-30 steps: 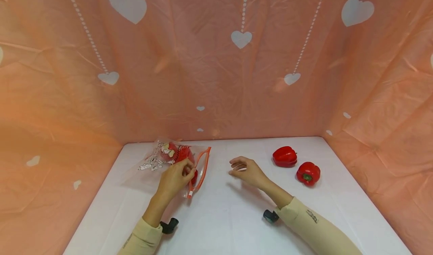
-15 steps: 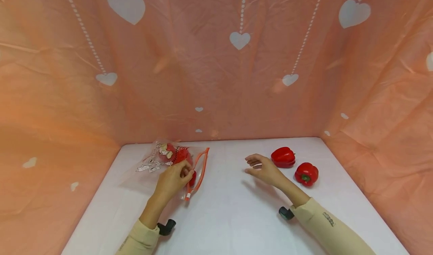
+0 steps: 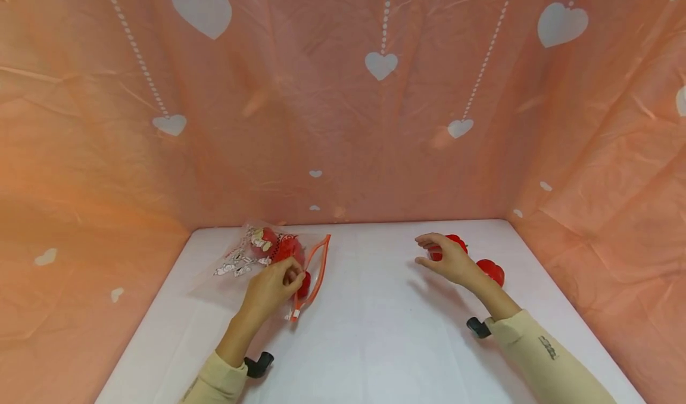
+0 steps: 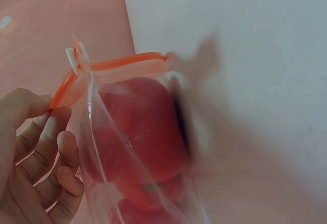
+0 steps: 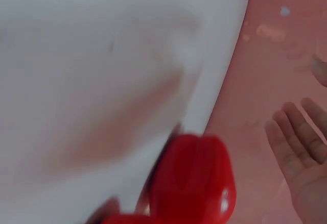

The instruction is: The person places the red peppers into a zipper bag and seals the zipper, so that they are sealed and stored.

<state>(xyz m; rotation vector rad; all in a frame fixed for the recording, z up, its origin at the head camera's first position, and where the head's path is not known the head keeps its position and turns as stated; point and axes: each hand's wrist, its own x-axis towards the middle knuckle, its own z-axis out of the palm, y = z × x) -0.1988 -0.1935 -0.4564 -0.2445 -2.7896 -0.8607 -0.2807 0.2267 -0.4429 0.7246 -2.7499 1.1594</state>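
My left hand point(image 3: 272, 283) pinches the orange zip edge point(image 4: 115, 63) of a clear plastic zip bag point(image 3: 225, 273) between thumb and fingertips. Several red bell peppers point(image 4: 140, 127) lie inside the bag, at its mouth and farther back. A white slider point(image 4: 74, 59) sits on the zip. My right hand point(image 3: 449, 263) hovers over the right side of the table with fingers apart and nothing in them. In the head view it overlaps one loose red bell pepper point(image 3: 457, 241) and partly covers a second bell pepper point(image 3: 491, 269). Both peppers also show in the right wrist view.
The white table point(image 3: 370, 320) ends at an orange curtain point(image 3: 343, 148) with white hearts, hanging behind it and on both sides. A black wrist camera point(image 3: 259, 364) sits at the left cuff, and another black camera point(image 3: 478, 328) at the right cuff.
My right hand has moved to the right, from mid-table to in front of the loose bell peppers. The left hand keeps hold of the zip bag's edge and has barely shifted.
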